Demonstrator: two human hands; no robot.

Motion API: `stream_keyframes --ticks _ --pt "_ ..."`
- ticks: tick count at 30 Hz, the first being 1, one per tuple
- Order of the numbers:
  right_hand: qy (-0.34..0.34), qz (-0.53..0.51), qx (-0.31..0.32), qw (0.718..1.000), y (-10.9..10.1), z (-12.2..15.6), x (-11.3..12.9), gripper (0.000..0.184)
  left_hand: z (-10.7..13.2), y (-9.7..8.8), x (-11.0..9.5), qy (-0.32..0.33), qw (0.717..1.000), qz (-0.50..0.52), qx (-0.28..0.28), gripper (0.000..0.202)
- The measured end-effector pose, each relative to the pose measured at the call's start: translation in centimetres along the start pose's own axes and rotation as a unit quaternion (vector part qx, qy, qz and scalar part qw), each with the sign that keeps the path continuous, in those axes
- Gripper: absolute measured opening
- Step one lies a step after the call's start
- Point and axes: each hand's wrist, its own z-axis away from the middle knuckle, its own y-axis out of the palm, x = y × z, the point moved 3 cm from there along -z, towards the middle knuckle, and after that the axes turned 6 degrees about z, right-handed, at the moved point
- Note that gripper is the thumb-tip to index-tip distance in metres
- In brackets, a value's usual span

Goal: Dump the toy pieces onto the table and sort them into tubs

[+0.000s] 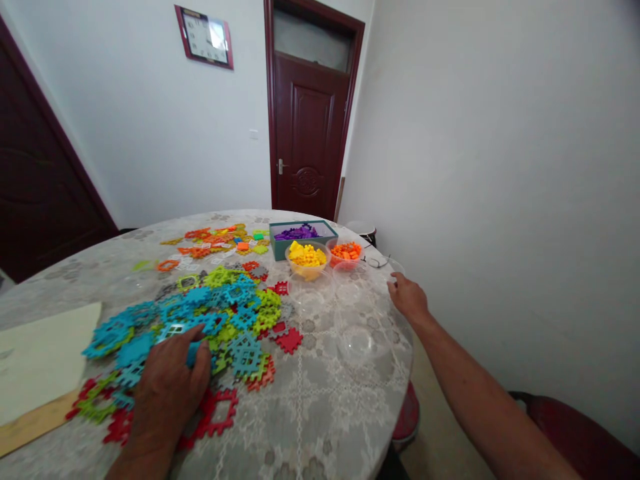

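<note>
My left hand (pixel 173 383) rests over a heap of toothed plastic building pieces (pixel 245 317) at the left of the table. A blue toothed piece (pixel 193 355) shows between its thumb and fingers, which are curled around it. The heap is mostly blue and lime green, with red and grey pieces at its edges. At the table's right edge, my right hand (pixel 409 297) has its fingers pinched at what looks like the thin rim of a clear plastic bowl; the outline is faint. Nearby stand other clear bowls, one of them (pixel 364 345) closer to me.
Behind stand a bowl of yellow pieces (pixel 307 259), a bowl of orange pieces (pixel 346 253) and a green box (pixel 280 248) with purple pieces. Eyeglasses (pixel 376 263) lie near the right edge. Orange pieces (pixel 200 252) are spread farther back. A cardboard sheet (pixel 45 360) lies left.
</note>
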Motion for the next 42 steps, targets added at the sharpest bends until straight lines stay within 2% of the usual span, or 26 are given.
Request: stream_keyframes --ticks 5,7,9,13,15,17,20,24,32,36,42 --pt "-0.003 0.002 -0.012 1.0 -0.8 0.8 0.1 0.045 0.1 -0.1 -0.3 0.012 1.0 -0.008 -0.018 0.03" --pt "-0.001 0.002 -0.04 0.999 -1.8 1.1 0.5 0.043 0.1 0.0 -0.3 0.007 1.0 -0.005 -0.016 0.03" --pt "-0.033 -0.024 -0.066 0.997 -3.3 1.1 1.7 0.039 0.1 0.2 -0.4 -0.003 1.0 0.003 -0.007 0.03" --pt "-0.205 -0.083 -0.07 0.973 -7.1 0.1 7.4 0.035 0.1 0.2 -0.6 -0.012 1.0 0.015 0.0 0.028" --pt "-0.277 -0.072 -0.05 0.957 -8.4 -0.8 11.1 0.034 0.1 0.1 -0.7 -0.012 1.0 0.021 -0.005 0.026" --pt "-0.32 -0.04 -0.011 0.946 -8.9 -1.9 14.5 0.033 0.1 0.0 -0.6 -0.01 0.999 0.025 -0.016 0.024" --pt "-0.335 0.019 0.057 0.94 -8.0 -3.5 18.1 0.032 0.1 -0.3 -0.5 -0.011 0.999 0.024 -0.028 0.022" --pt "-0.325 0.052 0.091 0.94 -6.0 -5.1 20.2 0.032 0.1 -0.8 -0.7 -0.028 0.999 0.027 -0.038 0.02" --pt "-0.328 0.035 0.134 0.935 -2.7 -6.6 20.9 0.03 0.0 -0.8 -1.2 -0.047 0.998 0.046 -0.025 0.019" --pt "-0.314 0.012 0.126 0.941 -2.3 -6.9 20.6 0.026 0.0 -0.7 -1.4 -0.054 0.997 0.05 -0.025 0.02" --pt "-0.295 -0.012 0.079 0.952 -2.6 -6.8 20.5 0.026 -0.1 -0.9 -1.9 -0.036 0.998 0.046 -0.032 0.017"
